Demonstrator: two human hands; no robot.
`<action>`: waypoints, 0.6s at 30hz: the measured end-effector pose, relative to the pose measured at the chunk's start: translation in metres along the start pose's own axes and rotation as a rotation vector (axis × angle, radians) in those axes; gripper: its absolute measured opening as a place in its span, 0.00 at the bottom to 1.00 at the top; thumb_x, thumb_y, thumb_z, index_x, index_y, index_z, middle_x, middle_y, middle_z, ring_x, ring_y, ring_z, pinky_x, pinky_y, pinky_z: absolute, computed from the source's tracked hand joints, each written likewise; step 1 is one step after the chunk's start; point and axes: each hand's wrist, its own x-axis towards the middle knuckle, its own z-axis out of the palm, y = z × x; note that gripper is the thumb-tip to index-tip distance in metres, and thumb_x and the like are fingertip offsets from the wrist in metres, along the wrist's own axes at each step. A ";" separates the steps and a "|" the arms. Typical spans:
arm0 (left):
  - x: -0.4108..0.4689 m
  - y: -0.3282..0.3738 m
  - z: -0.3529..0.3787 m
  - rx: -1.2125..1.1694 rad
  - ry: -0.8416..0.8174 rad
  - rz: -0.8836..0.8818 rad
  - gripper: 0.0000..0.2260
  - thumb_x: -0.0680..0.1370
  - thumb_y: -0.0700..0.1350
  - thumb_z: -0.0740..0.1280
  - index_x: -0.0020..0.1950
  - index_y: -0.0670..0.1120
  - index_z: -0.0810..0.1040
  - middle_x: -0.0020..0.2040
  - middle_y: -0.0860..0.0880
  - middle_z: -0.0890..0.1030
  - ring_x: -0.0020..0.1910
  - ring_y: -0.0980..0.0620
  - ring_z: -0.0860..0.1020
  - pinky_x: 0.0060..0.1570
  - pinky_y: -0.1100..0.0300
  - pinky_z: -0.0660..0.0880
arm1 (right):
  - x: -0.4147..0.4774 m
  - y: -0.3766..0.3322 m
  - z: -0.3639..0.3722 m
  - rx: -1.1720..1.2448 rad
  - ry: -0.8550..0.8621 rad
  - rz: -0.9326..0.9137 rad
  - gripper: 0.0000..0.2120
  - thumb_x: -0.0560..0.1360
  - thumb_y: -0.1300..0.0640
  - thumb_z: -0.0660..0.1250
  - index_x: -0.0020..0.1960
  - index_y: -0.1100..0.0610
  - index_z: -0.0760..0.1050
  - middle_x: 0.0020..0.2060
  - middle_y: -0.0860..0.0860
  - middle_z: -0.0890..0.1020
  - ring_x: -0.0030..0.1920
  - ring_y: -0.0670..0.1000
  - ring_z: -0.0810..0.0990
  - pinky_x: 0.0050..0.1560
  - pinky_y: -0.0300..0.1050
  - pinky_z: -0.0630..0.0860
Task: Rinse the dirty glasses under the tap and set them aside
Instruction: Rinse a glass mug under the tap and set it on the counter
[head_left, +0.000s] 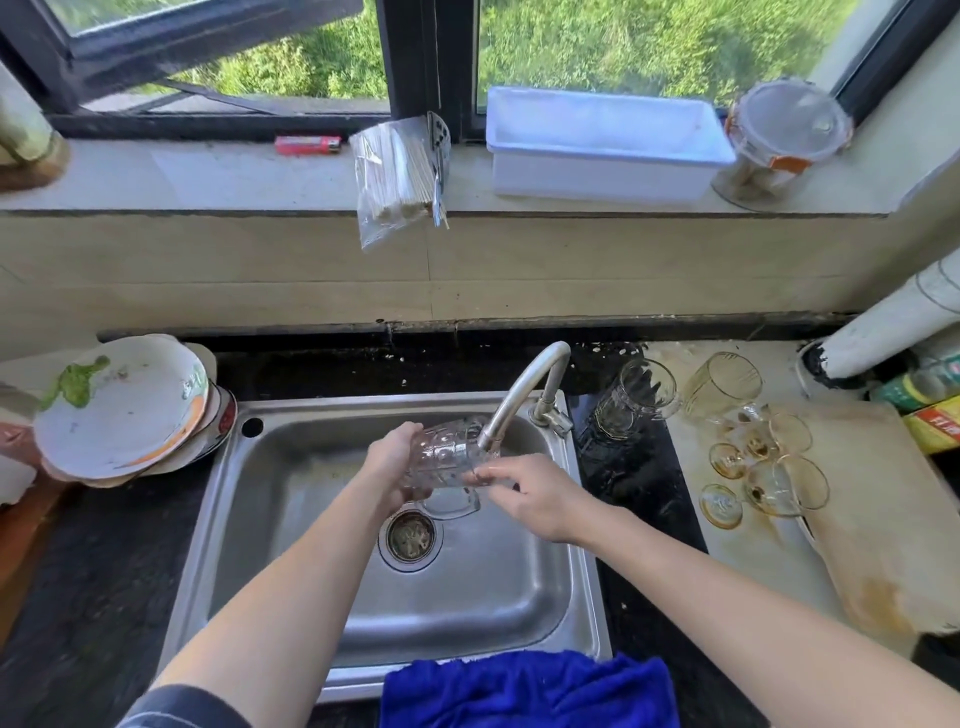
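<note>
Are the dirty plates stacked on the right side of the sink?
No, the stacked plates sit on the counter left of the sink, while stained glasses sit on its right.

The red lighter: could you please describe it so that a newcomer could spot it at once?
Look at the pale windowsill above the sink. The lighter lies flat at its back edge, by the window frame, just left of the clear bag of wooden sticks. It is the only red thing on the sill and far smaller than the bag.
</note>
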 end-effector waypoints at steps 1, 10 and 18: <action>0.001 0.001 0.002 0.021 -0.011 -0.008 0.10 0.76 0.51 0.63 0.47 0.45 0.77 0.35 0.46 0.79 0.27 0.47 0.75 0.26 0.61 0.69 | 0.001 -0.002 -0.001 -0.034 -0.008 0.000 0.19 0.76 0.57 0.60 0.65 0.48 0.77 0.62 0.47 0.80 0.62 0.49 0.77 0.65 0.50 0.72; -0.013 0.018 -0.010 0.195 -0.049 -0.044 0.10 0.78 0.50 0.60 0.43 0.46 0.76 0.32 0.49 0.78 0.26 0.49 0.75 0.26 0.62 0.69 | 0.000 -0.008 0.002 -0.492 -0.111 -0.206 0.28 0.74 0.67 0.58 0.74 0.55 0.67 0.75 0.49 0.65 0.75 0.49 0.62 0.73 0.47 0.63; -0.032 0.007 -0.016 -0.046 -0.256 -0.097 0.11 0.80 0.44 0.56 0.52 0.43 0.77 0.44 0.43 0.80 0.38 0.45 0.78 0.38 0.53 0.77 | 0.013 -0.006 0.017 -0.370 0.051 -0.105 0.13 0.81 0.52 0.60 0.43 0.58 0.77 0.43 0.52 0.81 0.46 0.54 0.78 0.49 0.51 0.74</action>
